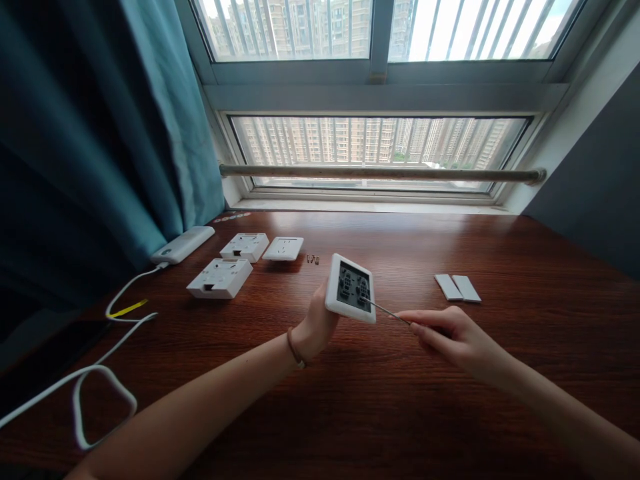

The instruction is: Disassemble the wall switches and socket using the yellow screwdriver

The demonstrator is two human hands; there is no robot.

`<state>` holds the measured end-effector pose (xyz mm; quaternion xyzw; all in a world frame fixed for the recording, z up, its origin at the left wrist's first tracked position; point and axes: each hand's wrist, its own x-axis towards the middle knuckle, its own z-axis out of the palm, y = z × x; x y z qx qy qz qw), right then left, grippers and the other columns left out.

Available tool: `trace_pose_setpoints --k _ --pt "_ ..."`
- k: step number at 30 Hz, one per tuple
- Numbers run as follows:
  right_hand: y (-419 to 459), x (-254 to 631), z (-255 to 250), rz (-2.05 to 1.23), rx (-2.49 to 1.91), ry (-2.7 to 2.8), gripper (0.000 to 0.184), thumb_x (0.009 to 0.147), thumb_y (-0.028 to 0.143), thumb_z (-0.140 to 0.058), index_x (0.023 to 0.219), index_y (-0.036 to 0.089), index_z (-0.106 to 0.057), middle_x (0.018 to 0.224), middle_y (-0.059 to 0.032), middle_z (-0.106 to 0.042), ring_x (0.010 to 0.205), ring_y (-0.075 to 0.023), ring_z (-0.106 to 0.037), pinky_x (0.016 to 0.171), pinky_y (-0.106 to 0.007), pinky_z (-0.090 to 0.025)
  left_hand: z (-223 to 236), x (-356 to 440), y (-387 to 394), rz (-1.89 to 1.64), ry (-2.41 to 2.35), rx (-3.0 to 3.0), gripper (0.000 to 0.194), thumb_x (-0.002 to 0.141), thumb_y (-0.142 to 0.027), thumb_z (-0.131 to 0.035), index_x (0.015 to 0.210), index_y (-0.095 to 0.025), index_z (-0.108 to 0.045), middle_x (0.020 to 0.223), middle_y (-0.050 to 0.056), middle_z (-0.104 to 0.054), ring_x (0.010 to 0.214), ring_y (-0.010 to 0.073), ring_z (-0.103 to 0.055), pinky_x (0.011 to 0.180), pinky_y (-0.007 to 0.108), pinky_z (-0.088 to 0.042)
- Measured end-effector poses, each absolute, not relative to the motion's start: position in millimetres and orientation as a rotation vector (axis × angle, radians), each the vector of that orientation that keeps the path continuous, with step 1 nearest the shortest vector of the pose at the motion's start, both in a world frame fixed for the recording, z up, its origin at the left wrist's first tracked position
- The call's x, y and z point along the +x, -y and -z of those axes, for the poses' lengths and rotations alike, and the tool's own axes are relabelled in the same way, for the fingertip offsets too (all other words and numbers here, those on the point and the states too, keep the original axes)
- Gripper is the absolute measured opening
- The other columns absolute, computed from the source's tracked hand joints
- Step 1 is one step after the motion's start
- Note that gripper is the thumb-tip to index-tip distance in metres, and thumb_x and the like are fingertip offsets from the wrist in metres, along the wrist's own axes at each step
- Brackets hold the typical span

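Observation:
My left hand (321,320) is closed on a white wall switch panel (351,288), held tilted above the table by its left edge. The panel's face is off, so a dark inside with several small parts shows. In my right hand (447,337) is a thin screwdriver (390,312), pinched between the fingers. Its metal shaft points left and its tip meets the panel's dark inside. The screwdriver's handle is mostly hidden in the hand.
Two white mounting boxes (220,277) and a white socket plate (283,249) lie at the left. Several screws (313,259) sit beside the plate. Two white cover pieces (457,288) are at the right. A power strip (184,245) with a looping cable (107,373) lies by the curtain (165,120).

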<state>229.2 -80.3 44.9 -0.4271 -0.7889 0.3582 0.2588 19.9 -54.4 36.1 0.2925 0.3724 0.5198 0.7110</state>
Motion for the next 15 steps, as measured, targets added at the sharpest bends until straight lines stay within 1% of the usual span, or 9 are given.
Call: trace_pose_setpoints --k 2,4,6,8,12,13,15 --pt "79.8 226.0 -44.5 -1.225 -1.165 1.946 0.041 0.086 0.035 -0.04 0.115 0.01 -0.055 0.051 0.0023 -0.043 0.044 -0.0072 -0.037 0.039 -0.018 -0.029 -38.7 18.2 51.6 -1.215 -0.805 0.686 0.019 0.072 -0.028 -0.051 0.063 -0.013 -0.06 0.061 0.001 -0.061 0.06 0.0141 -0.054 0.065 0.027 -0.042" --pt "80.4 223.5 -42.6 -1.297 -1.154 1.851 0.043 0.087 0.035 -0.04 0.12 0.009 -0.049 0.054 0.0023 -0.043 0.045 -0.007 -0.037 0.038 -0.018 -0.028 -41.3 19.0 53.3 -1.128 -0.762 0.732 0.02 0.072 -0.028 -0.051 0.069 -0.012 -0.063 0.068 0.004 -0.065 0.064 0.0164 -0.057 0.067 0.028 -0.043" --pt "81.7 222.0 -40.0 -1.311 -1.137 1.86 0.043 0.087 0.035 -0.039 0.121 0.01 -0.047 0.054 0.003 -0.042 0.044 -0.0067 -0.036 0.039 -0.018 -0.027 -43.2 20.8 57.5 -1.034 -0.712 0.772 0.024 0.074 -0.029 -0.049 0.075 -0.011 -0.065 0.075 0.007 -0.067 0.07 0.0184 -0.059 0.07 0.029 -0.045" --pt "83.3 221.0 -38.1 -1.268 -1.125 1.899 0.042 0.088 0.035 -0.038 0.12 0.01 -0.048 0.053 0.0036 -0.041 0.044 -0.0068 -0.035 0.039 -0.019 -0.027 -44.6 22.1 61.3 -0.996 -0.687 0.794 0.028 0.076 -0.032 -0.047 0.079 -0.01 -0.065 0.079 0.008 -0.068 0.072 0.0201 -0.061 0.07 0.031 -0.045" --pt "86.7 217.9 -38.4 -1.137 -1.125 1.978 0.034 0.088 0.034 -0.036 0.11 0.012 -0.051 0.052 0.0048 -0.038 0.044 -0.007 -0.034 0.04 -0.019 -0.027 -46.1 20.9 62.2 -0.859 -0.612 0.811 0.043 0.077 -0.045 -0.041 0.087 -0.009 -0.061 0.079 0.011 -0.067 0.065 0.0264 -0.063 0.064 0.038 -0.046" --pt "87.8 216.8 -38.7 -1.095 -1.137 2.003 0.032 0.089 0.033 -0.036 0.107 0.013 -0.052 0.051 0.0049 -0.039 0.043 -0.0072 -0.035 0.04 -0.019 -0.028 -46.4 20.2 61.6 -0.82 -0.592 0.812 0.046 0.077 -0.048 -0.04 0.088 -0.008 -0.06 0.078 0.012 -0.067 0.064 0.0279 -0.063 0.063 0.039 -0.046" --pt "90.7 214.3 -38.1 -0.967 -1.173 2.068 0.026 0.09 0.031 -0.034 0.094 0.014 -0.053 0.051 0.0043 -0.042 0.044 -0.0079 -0.037 0.043 -0.02 -0.03 -46.8 19.3 61.0 -0.794 -0.588 0.811 0.047 0.075 -0.05 -0.042 0.088 -0.008 -0.059 0.073 0.012 -0.066 0.065 0.0287 -0.063 0.064 0.04 -0.045"
